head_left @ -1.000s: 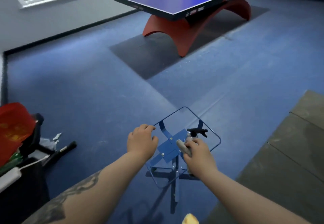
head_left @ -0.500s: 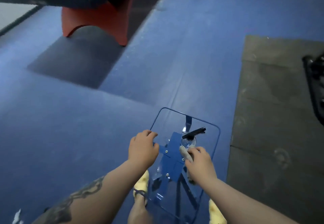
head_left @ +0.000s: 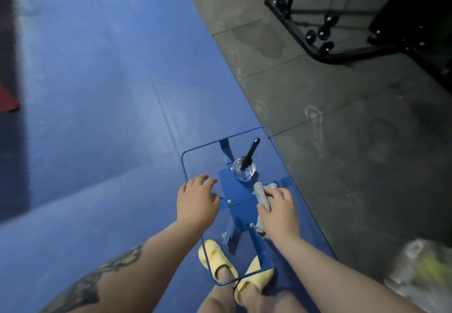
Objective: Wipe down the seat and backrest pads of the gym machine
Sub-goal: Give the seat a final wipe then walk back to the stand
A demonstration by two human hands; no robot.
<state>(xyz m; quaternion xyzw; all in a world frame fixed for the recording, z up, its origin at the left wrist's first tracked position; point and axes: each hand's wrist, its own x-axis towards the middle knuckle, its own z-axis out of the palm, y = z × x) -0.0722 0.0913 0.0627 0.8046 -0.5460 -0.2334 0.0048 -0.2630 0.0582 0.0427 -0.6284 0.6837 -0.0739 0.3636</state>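
Note:
My right hand (head_left: 278, 212) grips a rolled grey cloth (head_left: 263, 196) and rests on a small stand with a clear top and a blue frame (head_left: 244, 135). My left hand (head_left: 197, 201) holds the stand's left rim with curled fingers. A clear spray bottle (head_left: 244, 172) with a black nozzle stands on the clear top just beyond my hands. The gym machine's black frame (head_left: 318, 50) sits at the upper right, well away from both hands. Its seat and backrest pads cannot be made out.
Dark grey rubber mats (head_left: 342, 121) lie under the machine on the right, and blue floor (head_left: 97, 92) covers the left. My feet in yellow slippers (head_left: 215, 259) show through the clear top. A blurred pale bag (head_left: 420, 271) lies at the lower right.
The view has swung right and downward. The table tennis table has left the view and the machine's frame has come in. Both hands keep their holds on the stand and cloth.

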